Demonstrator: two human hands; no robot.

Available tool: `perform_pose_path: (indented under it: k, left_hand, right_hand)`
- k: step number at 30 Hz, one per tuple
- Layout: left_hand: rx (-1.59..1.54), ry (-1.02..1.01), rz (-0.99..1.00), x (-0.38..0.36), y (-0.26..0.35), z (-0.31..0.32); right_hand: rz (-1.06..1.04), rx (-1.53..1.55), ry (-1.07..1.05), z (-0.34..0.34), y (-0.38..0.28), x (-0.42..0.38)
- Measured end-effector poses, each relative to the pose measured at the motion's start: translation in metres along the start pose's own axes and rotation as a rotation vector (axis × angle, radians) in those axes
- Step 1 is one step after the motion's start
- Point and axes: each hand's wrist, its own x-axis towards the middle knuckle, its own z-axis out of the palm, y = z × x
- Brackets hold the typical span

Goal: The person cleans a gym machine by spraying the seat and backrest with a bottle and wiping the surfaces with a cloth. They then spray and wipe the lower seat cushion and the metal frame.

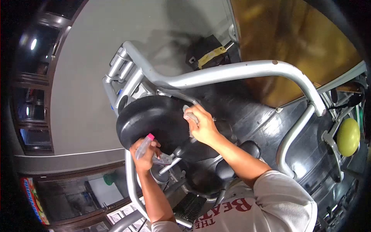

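1. Head view: L hand (145,155) closed round clear spray bottle (144,147) w/ pink tip (150,136); bottle in front of black pad (150,116), near its lower edge.
2. R hand (203,125) closed on greyish cloth (191,114), over pad's R part; contact w/ pad can't be confirmed.
3. Silver tube frame (232,71) arches beyond both hands; paint chipped in spots.
4. Yellow-green ball (348,137) far R, well apart.

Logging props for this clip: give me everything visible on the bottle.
The bottle looks like a spray bottle: translucent, apparently plastic, with a pink tip pointing up in the picture. It sits tilted in the grip of the left hand, which hides its middle; a clear part shows at lower right. Contents, and contact with the black pad, can't be made out.
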Motion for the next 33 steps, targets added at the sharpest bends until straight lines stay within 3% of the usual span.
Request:
perform_pose_path:
  k: [1,4,7,8,9,11,14,15,17,21,25,27,30,33]
  left_hand:
    - [0.000,-0.003,0.018,0.001,0.000,0.001]
    - [-0.016,0.010,0.048,0.000,-0.006,0.002]
    - [-0.046,-0.003,0.030,0.000,-0.007,0.001]
    - [-0.047,-0.004,0.053,0.000,-0.008,0.001]
    - [-0.049,-0.004,0.076,-0.001,-0.011,0.001]
    - [-0.049,-0.005,0.112,-0.002,-0.013,0.000]
    - [-0.044,0.009,0.128,-0.001,-0.015,0.003]
    - [-0.035,0.023,0.115,-0.001,-0.015,0.005]
    - [-0.033,0.040,0.106,0.000,-0.014,0.005]
    - [-0.023,0.039,0.093,-0.001,-0.014,0.004]
    - [-0.004,0.039,0.104,-0.002,-0.017,0.004]
    - [-0.001,0.037,0.107,-0.002,-0.013,0.006]
    - [0.009,0.054,0.097,-0.001,-0.014,0.006]
    - [0.039,0.060,0.090,0.000,-0.012,0.008]
  right_hand:
    - [-0.055,-0.021,0.014,0.003,0.003,0.012]
    - [0.111,0.054,-0.011,0.007,0.004,0.035]
    - [0.104,-0.031,-0.039,-0.003,0.001,0.028]
    - [0.258,-0.028,-0.093,-0.006,0.001,0.026]
    - [0.259,-0.063,-0.045,-0.002,0.015,0.023]
    - [0.701,0.069,-0.250,-0.021,-0.006,0.040]
    - [0.249,-0.068,-0.168,-0.019,0.007,0.022]
    - [0.204,-0.014,-0.189,-0.022,0.006,0.015]
    - [0.256,0.053,-0.207,-0.023,0.001,0.003]
    - [0.058,0.019,-0.121,-0.005,0.019,0.037]
    - [0.151,0.078,-0.151,-0.006,0.013,0.043]
    - [0.044,0.080,-0.162,-0.017,0.009,0.020]
    - [0.105,0.050,-0.171,-0.017,-0.003,0.009]
    - [-0.056,0.059,-0.061,0.006,0.012,0.042]
